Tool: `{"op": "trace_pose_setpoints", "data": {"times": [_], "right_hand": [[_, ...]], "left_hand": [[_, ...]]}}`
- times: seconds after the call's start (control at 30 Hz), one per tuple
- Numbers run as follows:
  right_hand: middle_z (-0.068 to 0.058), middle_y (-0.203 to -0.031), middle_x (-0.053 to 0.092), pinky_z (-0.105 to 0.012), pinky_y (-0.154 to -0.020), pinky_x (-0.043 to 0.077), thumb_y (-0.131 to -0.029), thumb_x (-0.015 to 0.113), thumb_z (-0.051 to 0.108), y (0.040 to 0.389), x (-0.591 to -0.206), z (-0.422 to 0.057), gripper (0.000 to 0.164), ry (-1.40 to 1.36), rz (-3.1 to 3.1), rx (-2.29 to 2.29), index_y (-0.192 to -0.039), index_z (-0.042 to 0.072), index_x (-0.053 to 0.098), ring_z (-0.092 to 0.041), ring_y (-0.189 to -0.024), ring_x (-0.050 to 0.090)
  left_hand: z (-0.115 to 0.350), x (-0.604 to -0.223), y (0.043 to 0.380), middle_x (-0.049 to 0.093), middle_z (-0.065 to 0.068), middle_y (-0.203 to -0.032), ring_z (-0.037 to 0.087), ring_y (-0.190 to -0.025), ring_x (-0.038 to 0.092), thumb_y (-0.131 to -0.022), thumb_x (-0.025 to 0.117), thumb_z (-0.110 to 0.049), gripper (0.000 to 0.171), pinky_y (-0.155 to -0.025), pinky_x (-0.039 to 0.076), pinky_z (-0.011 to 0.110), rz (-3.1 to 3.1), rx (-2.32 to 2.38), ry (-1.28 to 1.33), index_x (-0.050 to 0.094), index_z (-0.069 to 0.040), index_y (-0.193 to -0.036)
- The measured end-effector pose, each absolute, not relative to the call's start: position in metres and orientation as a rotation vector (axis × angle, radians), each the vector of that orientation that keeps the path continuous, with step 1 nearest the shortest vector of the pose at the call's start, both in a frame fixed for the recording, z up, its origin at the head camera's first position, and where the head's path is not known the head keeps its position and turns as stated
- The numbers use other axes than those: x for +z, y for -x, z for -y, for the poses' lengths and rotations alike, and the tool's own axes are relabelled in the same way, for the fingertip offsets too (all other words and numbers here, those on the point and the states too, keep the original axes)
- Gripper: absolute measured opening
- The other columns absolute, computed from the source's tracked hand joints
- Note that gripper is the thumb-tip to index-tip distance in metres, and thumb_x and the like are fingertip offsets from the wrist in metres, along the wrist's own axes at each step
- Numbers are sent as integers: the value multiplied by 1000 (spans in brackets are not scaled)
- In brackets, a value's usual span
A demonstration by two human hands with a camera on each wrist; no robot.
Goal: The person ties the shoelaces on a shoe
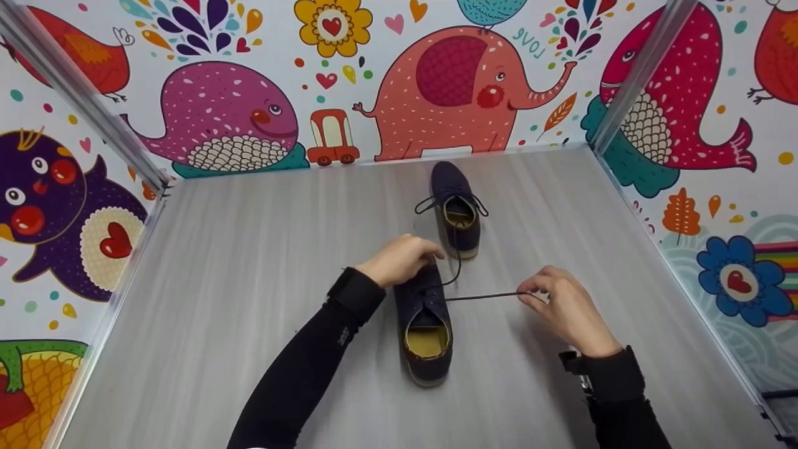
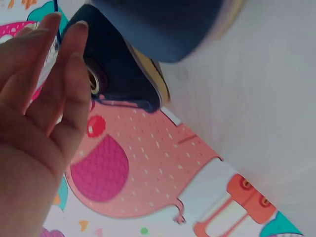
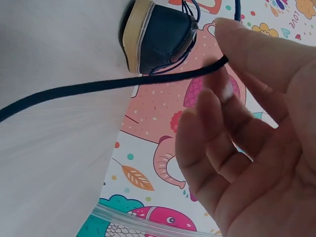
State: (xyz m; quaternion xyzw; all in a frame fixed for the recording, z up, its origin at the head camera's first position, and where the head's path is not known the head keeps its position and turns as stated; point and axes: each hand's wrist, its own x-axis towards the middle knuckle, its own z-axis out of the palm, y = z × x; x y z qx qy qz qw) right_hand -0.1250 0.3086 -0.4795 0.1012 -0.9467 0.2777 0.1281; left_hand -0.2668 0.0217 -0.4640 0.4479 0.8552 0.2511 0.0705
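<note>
A dark navy lace-up shoe (image 1: 427,337) stands on the floor, toe away from me, its tan insole showing. My left hand (image 1: 402,259) is over its toe end, fingers fairly straight. A loose shoelace (image 1: 459,265) curves up from this shoe close to the left fingertips; in the left wrist view it passes right by them. Out to the right, my right hand (image 1: 564,308) pinches the other lace (image 1: 480,297) between thumb and fingers, drawn nearly straight from the shoe's side. In the right wrist view that lace (image 3: 98,88) runs into the thumb and fingertips.
A second navy shoe (image 1: 452,178) stands farther off, near the back wall, its laces looped out on both sides. Cartoon-printed panels (image 1: 349,81) wall the grey wood-look floor (image 1: 268,249) at the back and sides. Metal posts (image 1: 642,81) mark the corners.
</note>
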Motion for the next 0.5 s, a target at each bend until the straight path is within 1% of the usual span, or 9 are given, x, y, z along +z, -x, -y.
{"op": "trace_pose_setpoints", "data": {"times": [0.07, 0.2, 0.27, 0.37, 0.5], "right_hand": [[5, -79, 58, -35, -67, 45, -82, 81, 6, 126, -477, -307, 11, -290, 2736, 784, -86, 14, 75, -16, -78, 56], [7, -67, 56, -30, -56, 41, -86, 78, 9, 130, -467, -302, 5, -278, 2709, 731, -89, 11, 75, -10, -59, 50], [7, -63, 56, -29, -52, 39, -88, 77, 12, 135, -461, -298, 3, -283, 2685, 715, -90, 10, 75, -9, -54, 47], [3, -65, 63, -32, -52, 42, -89, 76, 12, 146, -449, -289, 4, -332, 2628, 704, -91, 8, 75, -10, -54, 52], [-4, -80, 73, -35, -60, 54, -88, 76, 8, 171, -432, -265, 4, -482, 2526, 735, -91, 6, 75, -16, -66, 67]], "left_hand": [[-11, -465, 263, 73, 8, -106, 20, -99, 68, -95, 62, 2, 22, -88, 51, 33, -2603, 804, -1353, 74, -6, -111], [14, -468, 254, 73, 6, -105, 20, -98, 68, -94, 66, -3, 17, -89, 51, 33, -2668, 869, -1318, 75, -6, -108], [26, -470, 248, 73, 6, -105, 20, -97, 69, -94, 66, -4, 16, -89, 51, 33, -2701, 901, -1282, 75, -6, -107], [44, -475, 240, 74, 6, -103, 20, -93, 69, -94, 67, -4, 14, -85, 53, 33, -2742, 963, -1221, 75, -6, -105], [64, -480, 230, 74, 5, -98, 18, -86, 70, -93, 68, -4, 12, -76, 55, 32, -2791, 1026, -1171, 76, -5, -102]]}}
